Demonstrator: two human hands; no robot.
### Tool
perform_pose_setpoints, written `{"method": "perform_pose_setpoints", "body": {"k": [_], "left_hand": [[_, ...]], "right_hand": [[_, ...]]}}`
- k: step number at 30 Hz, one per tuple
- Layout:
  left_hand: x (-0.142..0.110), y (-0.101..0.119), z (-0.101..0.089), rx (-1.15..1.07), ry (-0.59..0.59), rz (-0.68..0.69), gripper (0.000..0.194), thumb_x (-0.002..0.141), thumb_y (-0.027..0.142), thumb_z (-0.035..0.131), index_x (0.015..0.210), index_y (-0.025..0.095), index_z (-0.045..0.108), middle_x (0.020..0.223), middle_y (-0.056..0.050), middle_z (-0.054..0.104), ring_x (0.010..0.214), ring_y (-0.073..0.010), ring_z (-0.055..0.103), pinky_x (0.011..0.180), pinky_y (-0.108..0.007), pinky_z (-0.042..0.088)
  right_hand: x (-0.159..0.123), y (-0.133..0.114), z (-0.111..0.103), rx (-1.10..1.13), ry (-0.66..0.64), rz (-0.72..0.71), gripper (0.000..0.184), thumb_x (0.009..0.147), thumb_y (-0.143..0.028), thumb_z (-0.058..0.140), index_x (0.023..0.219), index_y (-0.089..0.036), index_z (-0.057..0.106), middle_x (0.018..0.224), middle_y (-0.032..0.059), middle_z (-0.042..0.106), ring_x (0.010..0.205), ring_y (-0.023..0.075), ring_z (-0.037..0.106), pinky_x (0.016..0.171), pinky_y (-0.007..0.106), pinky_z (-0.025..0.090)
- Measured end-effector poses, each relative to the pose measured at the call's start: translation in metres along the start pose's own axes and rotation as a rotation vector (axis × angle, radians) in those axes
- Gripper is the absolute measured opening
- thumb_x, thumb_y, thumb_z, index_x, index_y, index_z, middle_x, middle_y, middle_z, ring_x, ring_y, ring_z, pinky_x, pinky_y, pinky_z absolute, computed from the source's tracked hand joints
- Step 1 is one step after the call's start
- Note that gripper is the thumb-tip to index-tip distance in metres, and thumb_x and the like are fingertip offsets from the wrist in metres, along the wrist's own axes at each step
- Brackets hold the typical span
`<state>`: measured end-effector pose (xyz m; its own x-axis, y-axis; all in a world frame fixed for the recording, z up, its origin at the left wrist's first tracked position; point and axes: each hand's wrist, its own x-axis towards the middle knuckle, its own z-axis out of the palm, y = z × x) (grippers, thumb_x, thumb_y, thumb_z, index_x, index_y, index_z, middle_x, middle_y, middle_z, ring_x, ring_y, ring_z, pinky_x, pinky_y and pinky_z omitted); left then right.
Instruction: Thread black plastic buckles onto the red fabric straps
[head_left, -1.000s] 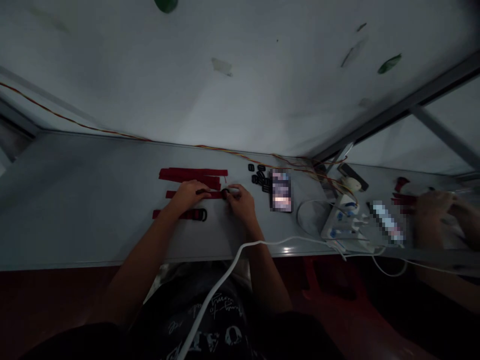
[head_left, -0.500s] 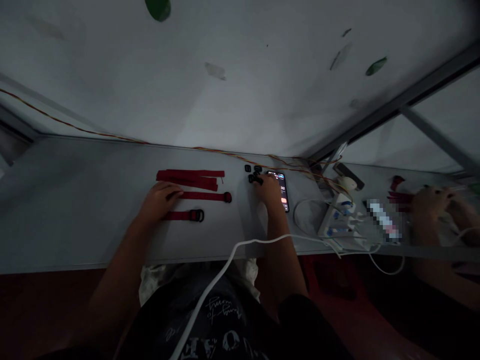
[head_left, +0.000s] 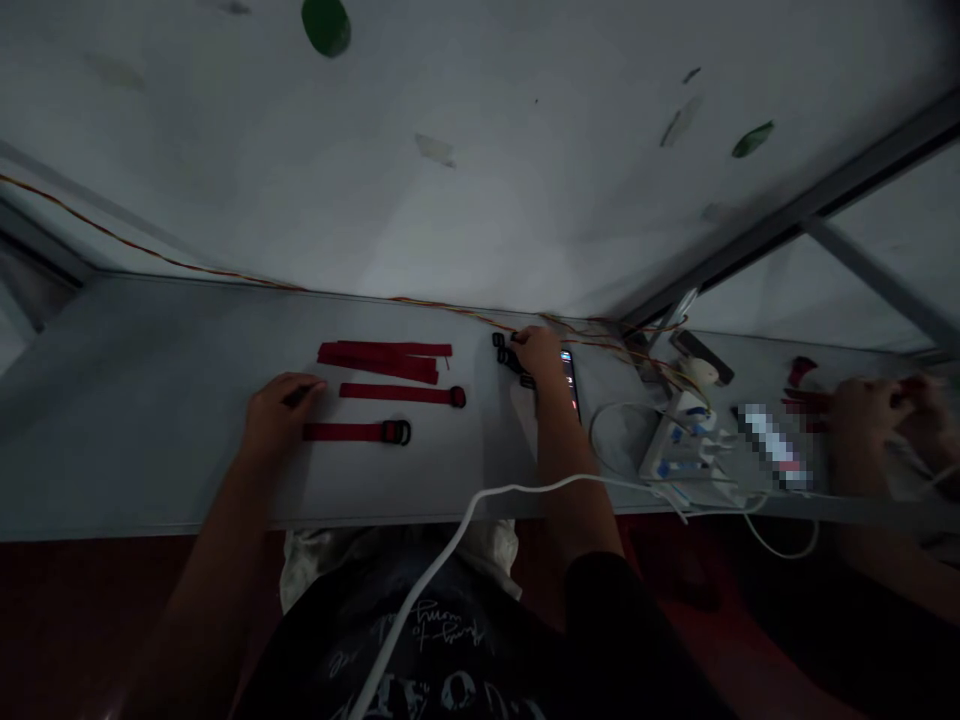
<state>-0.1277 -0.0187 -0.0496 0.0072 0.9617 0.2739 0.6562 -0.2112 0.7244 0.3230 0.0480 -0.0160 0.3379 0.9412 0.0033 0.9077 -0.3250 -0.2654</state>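
My left hand [head_left: 281, 415] rests on the table by the left ends of the red straps, thumb and fingers slightly apart, with nothing visible between them. Nearest to it is a red strap [head_left: 345, 432] with a black buckle [head_left: 396, 432] on its right end. Above lies a second red strap [head_left: 397, 393], also ending in a black buckle [head_left: 457, 397]. Several loose red straps [head_left: 382, 360] lie behind these. My right hand [head_left: 540, 355] is closed at the small black buckles [head_left: 504, 355], fingertips on one of them; the hand partly hides the group.
A lit phone [head_left: 570, 380] lies partly under my right forearm. A white power strip [head_left: 679, 440] with plugs stands to the right. A white cable [head_left: 517, 487] crosses in front. At far right, another person's hands [head_left: 862, 415] handle red straps.
My left hand has let go of the nearer-middle strap and moved left. My right hand has shifted slightly up among the buckles, and one buckle now shows below it.
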Motion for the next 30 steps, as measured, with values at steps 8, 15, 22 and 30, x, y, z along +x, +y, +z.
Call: {"method": "perform_pose_setpoints", "body": {"k": [8,15,22,30], "left_hand": [[-0.001,0.000,0.004,-0.016,-0.012,0.030,0.025,0.091,0.047,0.066,0.093,0.024,0.077,0.097,-0.005,0.077,0.091,-0.0220,0.071,0.090,-0.035,0.055],[0.002,0.010,0.001,-0.020,0.000,0.041,0.029,0.091,0.050,0.065,0.092,0.024,0.077,0.099,-0.006,0.077,0.092,-0.0229,0.071,0.090,-0.036,0.055],[0.015,0.062,0.025,-0.316,-0.197,-0.019,0.045,0.092,0.056,0.064,0.120,0.022,0.072,0.111,-0.007,0.079,0.096,-0.0218,0.073,0.085,-0.031,0.057],[0.021,0.040,0.022,-0.221,-0.105,-0.144,0.032,0.084,0.049,0.070,0.096,0.020,0.077,0.089,-0.005,0.080,0.083,-0.0219,0.073,0.078,-0.032,0.054]], "right_hand": [[0.012,-0.035,0.007,0.041,-0.059,0.003,0.032,0.086,-0.027,0.068,0.113,-0.012,0.076,0.117,0.0186,0.075,0.115,0.0325,0.068,0.100,0.041,0.050],[0.007,-0.051,0.002,0.152,-0.095,-0.082,0.016,0.079,-0.023,0.072,0.091,-0.014,0.078,0.096,0.0133,0.079,0.099,0.0282,0.074,0.093,0.039,0.055],[-0.079,-0.122,0.014,1.044,-0.413,-0.425,0.032,0.069,-0.038,0.086,0.089,-0.020,0.068,0.077,-0.0005,0.072,0.064,0.0158,0.069,0.062,0.028,0.056],[-0.114,-0.174,0.052,0.756,-0.335,-0.589,0.028,0.081,-0.016,0.080,0.105,-0.017,0.066,0.108,0.0094,0.072,0.099,0.0219,0.069,0.095,0.040,0.055]]}}
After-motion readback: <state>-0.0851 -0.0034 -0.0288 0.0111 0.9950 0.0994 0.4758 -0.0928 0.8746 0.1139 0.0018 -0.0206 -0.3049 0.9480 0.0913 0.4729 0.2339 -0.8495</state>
